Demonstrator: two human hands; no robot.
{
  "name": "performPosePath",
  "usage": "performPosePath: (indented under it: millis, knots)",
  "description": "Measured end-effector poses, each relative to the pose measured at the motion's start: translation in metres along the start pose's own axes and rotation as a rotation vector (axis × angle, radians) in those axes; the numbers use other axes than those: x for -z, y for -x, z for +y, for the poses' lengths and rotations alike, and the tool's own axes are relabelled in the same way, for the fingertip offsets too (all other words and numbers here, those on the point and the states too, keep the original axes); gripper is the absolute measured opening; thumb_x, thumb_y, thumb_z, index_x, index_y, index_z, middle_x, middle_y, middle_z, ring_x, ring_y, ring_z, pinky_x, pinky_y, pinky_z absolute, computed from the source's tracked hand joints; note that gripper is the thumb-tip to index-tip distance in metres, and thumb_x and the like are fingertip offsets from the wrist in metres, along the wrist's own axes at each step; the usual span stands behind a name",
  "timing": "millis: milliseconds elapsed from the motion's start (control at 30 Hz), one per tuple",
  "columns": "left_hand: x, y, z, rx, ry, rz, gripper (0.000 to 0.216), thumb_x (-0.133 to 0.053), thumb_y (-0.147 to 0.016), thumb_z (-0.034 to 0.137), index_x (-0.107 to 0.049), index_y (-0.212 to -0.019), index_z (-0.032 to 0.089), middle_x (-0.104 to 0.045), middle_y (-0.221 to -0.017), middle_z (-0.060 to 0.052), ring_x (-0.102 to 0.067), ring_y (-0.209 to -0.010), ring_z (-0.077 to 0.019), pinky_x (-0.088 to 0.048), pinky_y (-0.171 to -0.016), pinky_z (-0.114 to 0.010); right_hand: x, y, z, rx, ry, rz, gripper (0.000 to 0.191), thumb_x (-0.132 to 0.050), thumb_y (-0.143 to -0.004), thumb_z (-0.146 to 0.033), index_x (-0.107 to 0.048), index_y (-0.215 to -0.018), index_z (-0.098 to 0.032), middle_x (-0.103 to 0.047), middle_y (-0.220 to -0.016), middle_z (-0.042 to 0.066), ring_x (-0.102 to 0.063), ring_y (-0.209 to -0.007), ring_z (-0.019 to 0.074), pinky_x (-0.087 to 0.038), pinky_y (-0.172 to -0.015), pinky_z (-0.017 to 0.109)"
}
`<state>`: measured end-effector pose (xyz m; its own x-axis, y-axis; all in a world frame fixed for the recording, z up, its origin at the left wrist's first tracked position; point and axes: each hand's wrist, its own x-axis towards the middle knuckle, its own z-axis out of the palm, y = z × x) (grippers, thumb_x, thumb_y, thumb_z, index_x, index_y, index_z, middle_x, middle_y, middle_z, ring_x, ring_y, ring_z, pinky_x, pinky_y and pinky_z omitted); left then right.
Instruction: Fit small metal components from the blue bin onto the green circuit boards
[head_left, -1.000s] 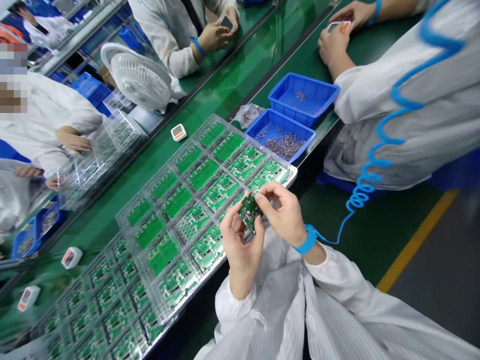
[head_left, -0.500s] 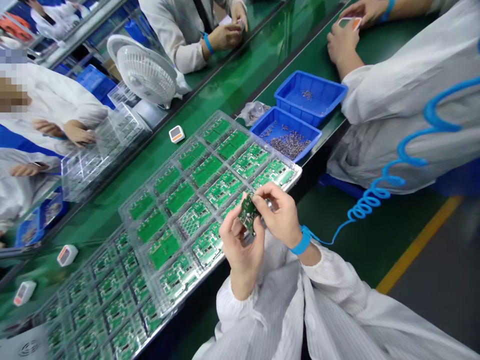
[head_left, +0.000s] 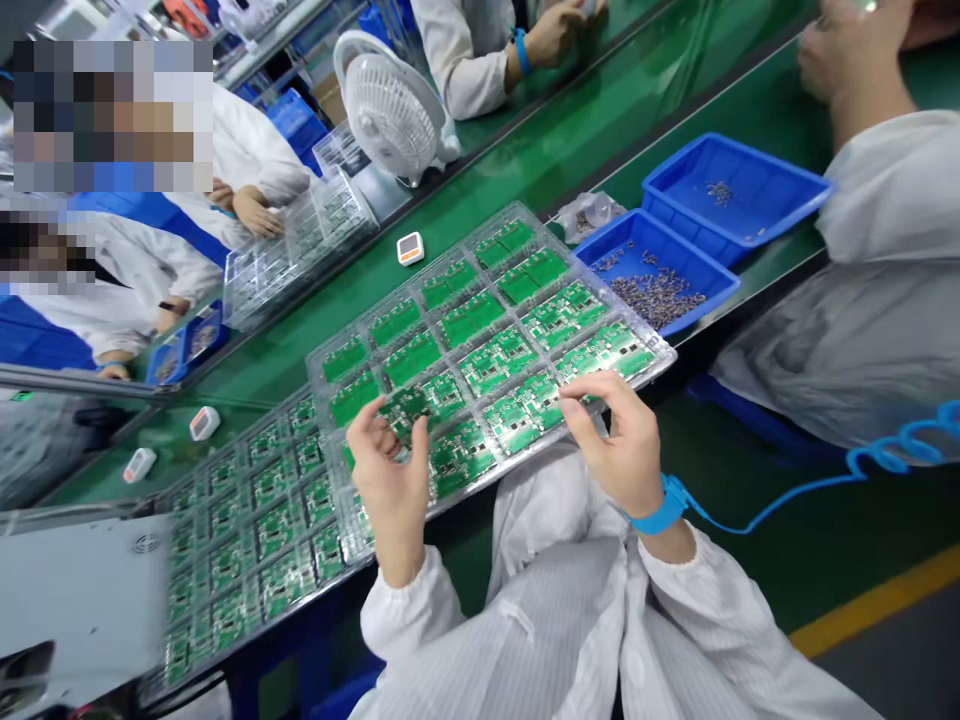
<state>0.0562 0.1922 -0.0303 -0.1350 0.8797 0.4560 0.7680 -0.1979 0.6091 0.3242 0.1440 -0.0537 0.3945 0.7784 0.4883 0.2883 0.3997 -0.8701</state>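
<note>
In the head view my left hand (head_left: 390, 460) grips a small green circuit board (head_left: 409, 412) by its edges between thumb and fingers, above the near tray. The board is tilted and hides part of the boards beneath. My right hand (head_left: 619, 435), with a blue wrist strap (head_left: 664, 505), hovers over the tray's near edge. Its thumb and forefinger are bent toward each other, and nothing shows between them. The clear plastic tray (head_left: 664, 352) beneath holds rows of green boards, some carrying parts and some plainer.
Blue bins (head_left: 720, 290) with small metal parts stand beyond the tray's right end, near a plastic bag (head_left: 589, 212). Another tray of boards (head_left: 262, 500) lies to the left. A white fan (head_left: 394, 110) stands across the green belt (head_left: 480, 185). A coiled blue cord (head_left: 892, 455) hangs right.
My hands have moved apart. The left carried the circuit board leftward over the tray; the right let go of the board and moved right. The camera view has shifted.
</note>
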Motion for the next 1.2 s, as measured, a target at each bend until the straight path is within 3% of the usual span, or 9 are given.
performPosePath:
  millis: [67,133,233,300,567,733,900,1067,1200]
  knots:
    - [0.007,-0.007,-0.011,0.043,-0.082,-0.036,0.070,-0.082,-0.102,0.044,-0.057,-0.163,0.022,-0.068,-0.114,-0.004,-0.069,-0.088,-0.0176,-0.063,-0.088,-0.035,0.001,0.000,0.003,0.011,0.008,0.002,0.010,-0.073,-0.112,-0.018,-0.077,-0.112,-0.028,-0.082,-0.108,0.004,-0.079,-0.103,0.0249,-0.065,-0.096,0.043]
    - [0.011,-0.012,-0.017,0.047,-0.166,-0.101,0.074,-0.079,-0.104,0.046,-0.053,-0.169,0.021,-0.074,-0.131,-0.013,-0.076,-0.109,-0.0264,-0.066,-0.103,-0.045,0.002,0.001,0.005,0.022,0.016,0.003,0.011,-0.073,-0.112,-0.018,-0.077,-0.112,-0.028,-0.081,-0.107,0.004,-0.078,-0.104,0.0244,-0.064,-0.096,0.042]
    - [0.014,-0.014,-0.019,-0.022,-0.256,-0.161,0.059,-0.073,-0.110,0.047,-0.061,-0.162,0.021,-0.067,-0.161,-0.022,-0.065,-0.152,-0.0386,-0.054,-0.131,-0.059,0.003,0.002,0.006,0.022,0.025,0.000,0.012,-0.073,-0.112,-0.017,-0.077,-0.112,-0.028,-0.081,-0.108,0.004,-0.077,-0.104,0.0241,-0.063,-0.096,0.042]
    - [0.016,-0.014,-0.018,-0.063,-0.270,-0.183,0.047,-0.068,-0.113,0.048,-0.068,-0.152,0.022,-0.065,-0.166,-0.021,-0.059,-0.161,-0.0391,-0.048,-0.137,-0.060,0.003,0.003,0.007,0.020,0.024,0.001,0.012,-0.072,-0.112,-0.017,-0.076,-0.112,-0.028,-0.081,-0.107,0.004,-0.077,-0.103,0.0245,-0.063,-0.096,0.043]
    - [0.019,-0.010,-0.019,-0.140,-0.198,-0.417,0.035,-0.062,-0.117,0.051,-0.080,-0.133,0.026,-0.084,-0.143,-0.013,-0.077,-0.139,-0.0352,-0.051,-0.134,-0.059,0.003,0.005,0.009,0.027,0.041,-0.014,0.013,-0.073,-0.112,-0.017,-0.077,-0.112,-0.029,-0.082,-0.108,0.003,-0.078,-0.105,0.0251,-0.063,-0.097,0.044]
    - [0.038,-0.021,-0.040,0.036,-0.399,-0.245,0.050,-0.051,-0.118,0.053,-0.076,-0.144,0.019,-0.081,-0.149,-0.021,-0.075,-0.143,-0.0411,-0.057,-0.126,-0.061,0.011,0.005,0.014,0.030,0.069,0.023,0.011,-0.074,-0.111,-0.019,-0.079,-0.112,-0.029,-0.083,-0.107,0.004,-0.079,-0.103,0.0265,-0.062,-0.097,0.046]
    - [0.045,-0.020,-0.054,0.083,-0.512,-0.302,0.055,-0.053,-0.114,0.056,-0.074,-0.147,0.016,-0.066,-0.169,-0.024,-0.061,-0.161,-0.0449,-0.050,-0.134,-0.062,0.014,0.003,0.021,0.034,0.096,0.056,0.009,-0.075,-0.111,-0.020,-0.079,-0.112,-0.028,-0.083,-0.108,0.004,-0.079,-0.104,0.0253,-0.062,-0.097,0.044]
    - [0.042,-0.015,-0.057,0.107,-0.592,-0.198,0.055,-0.054,-0.111,0.060,-0.079,-0.129,0.015,-0.074,-0.142,-0.025,-0.067,-0.144,-0.0466,-0.053,-0.127,-0.065,0.015,0.004,0.019,0.017,0.116,0.053,0.008,-0.073,-0.112,-0.023,-0.079,-0.110,-0.029,-0.083,-0.107,0.004,-0.080,-0.104,0.0270,-0.062,-0.098,0.047]
    - [0.042,-0.019,-0.056,0.086,-0.536,-0.226,0.055,-0.055,-0.108,0.062,-0.074,-0.127,0.014,-0.074,-0.143,-0.028,-0.065,-0.146,-0.0495,-0.050,-0.128,-0.070,0.015,0.005,0.017,0.000,0.129,0.054,0.008,-0.072,-0.113,-0.026,-0.078,-0.109,-0.030,-0.084,-0.106,0.004,-0.080,-0.103,0.0274,-0.063,-0.098,0.049]
